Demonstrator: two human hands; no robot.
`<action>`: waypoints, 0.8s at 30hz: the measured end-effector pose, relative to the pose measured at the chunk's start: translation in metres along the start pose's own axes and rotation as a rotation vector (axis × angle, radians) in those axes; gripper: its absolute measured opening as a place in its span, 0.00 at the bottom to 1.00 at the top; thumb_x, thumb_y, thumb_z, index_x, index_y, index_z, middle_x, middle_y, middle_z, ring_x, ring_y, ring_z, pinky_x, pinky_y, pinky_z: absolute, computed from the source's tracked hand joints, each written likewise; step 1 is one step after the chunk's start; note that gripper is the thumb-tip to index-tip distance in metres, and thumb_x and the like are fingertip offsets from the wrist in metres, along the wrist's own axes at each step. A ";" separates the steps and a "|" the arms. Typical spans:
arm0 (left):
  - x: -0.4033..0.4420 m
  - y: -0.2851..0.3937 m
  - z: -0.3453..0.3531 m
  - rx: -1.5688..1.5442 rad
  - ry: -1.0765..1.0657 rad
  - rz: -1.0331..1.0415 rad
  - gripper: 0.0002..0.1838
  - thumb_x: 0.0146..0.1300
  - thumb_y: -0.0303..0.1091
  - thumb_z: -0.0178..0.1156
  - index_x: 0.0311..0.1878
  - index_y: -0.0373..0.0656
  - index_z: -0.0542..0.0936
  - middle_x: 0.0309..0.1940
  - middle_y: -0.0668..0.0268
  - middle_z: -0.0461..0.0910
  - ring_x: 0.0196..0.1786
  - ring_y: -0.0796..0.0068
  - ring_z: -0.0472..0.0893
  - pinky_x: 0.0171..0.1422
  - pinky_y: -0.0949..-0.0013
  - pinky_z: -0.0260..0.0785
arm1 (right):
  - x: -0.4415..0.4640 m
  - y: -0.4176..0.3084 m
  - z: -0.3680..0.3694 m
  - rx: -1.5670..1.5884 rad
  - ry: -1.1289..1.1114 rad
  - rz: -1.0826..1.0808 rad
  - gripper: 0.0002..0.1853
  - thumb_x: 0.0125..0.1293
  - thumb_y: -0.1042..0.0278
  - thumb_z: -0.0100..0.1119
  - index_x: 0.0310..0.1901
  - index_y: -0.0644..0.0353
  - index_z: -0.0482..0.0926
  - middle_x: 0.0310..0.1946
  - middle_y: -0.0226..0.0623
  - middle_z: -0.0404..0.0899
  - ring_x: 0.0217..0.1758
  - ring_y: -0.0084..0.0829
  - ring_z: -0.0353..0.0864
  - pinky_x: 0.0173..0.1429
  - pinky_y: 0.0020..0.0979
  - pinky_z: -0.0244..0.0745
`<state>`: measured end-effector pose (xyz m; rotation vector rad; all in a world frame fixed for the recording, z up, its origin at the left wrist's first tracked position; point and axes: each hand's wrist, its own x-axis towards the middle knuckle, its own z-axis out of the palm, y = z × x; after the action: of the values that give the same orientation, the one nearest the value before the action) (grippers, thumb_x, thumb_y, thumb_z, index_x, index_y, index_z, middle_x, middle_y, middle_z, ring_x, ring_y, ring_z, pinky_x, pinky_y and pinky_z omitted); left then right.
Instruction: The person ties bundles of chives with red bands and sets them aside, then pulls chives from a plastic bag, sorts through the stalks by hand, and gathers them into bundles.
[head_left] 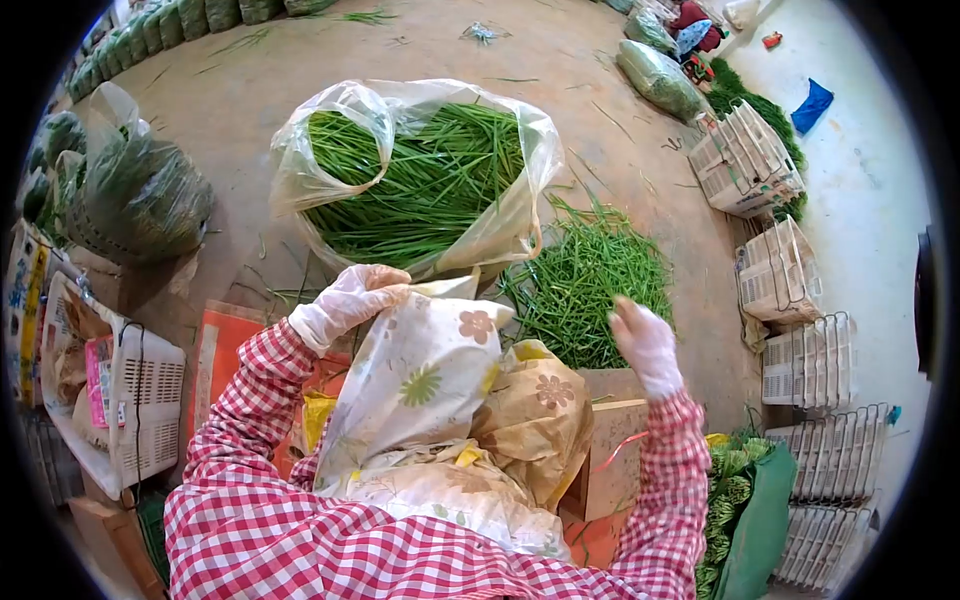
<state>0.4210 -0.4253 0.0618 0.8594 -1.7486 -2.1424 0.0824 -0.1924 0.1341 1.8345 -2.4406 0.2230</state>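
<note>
My left hand (350,303), in a thin whitish glove, has its thumb and fingers pressed together by the top edge of a flowered apron (425,345). What it pinches, if anything, I cannot make out. My right hand (645,345), also gloved, is curled above the right edge of a loose heap of cut green stalks (600,275). Its fingers look closed, and anything in them is hidden. In front of my knees stands an open clear plastic bag (540,150) filled with long green stalks (440,190).
Tied bags of greens (140,195) stand at left, above a white crate (150,400). White crates (745,160) line the right side. Bundled green stalks (730,500) lie beside a green sheet (760,510). A wooden box (615,460) is by my right knee. Another person (700,25) is far right.
</note>
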 end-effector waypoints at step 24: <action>0.191 0.001 0.038 1.342 0.277 0.393 0.38 0.54 0.54 0.59 0.63 0.38 0.64 0.59 0.52 0.69 0.64 0.57 0.66 0.68 0.57 0.54 | 0.126 -0.032 0.135 -0.402 0.000 -0.581 0.08 0.46 0.73 0.52 0.27 0.64 0.81 0.22 0.40 0.78 0.44 0.37 0.79 0.66 0.59 0.53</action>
<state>0.2462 -0.4966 0.0124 0.8289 -2.7554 -0.3710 0.0811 -0.3423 0.0218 2.2102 -1.6741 -0.2831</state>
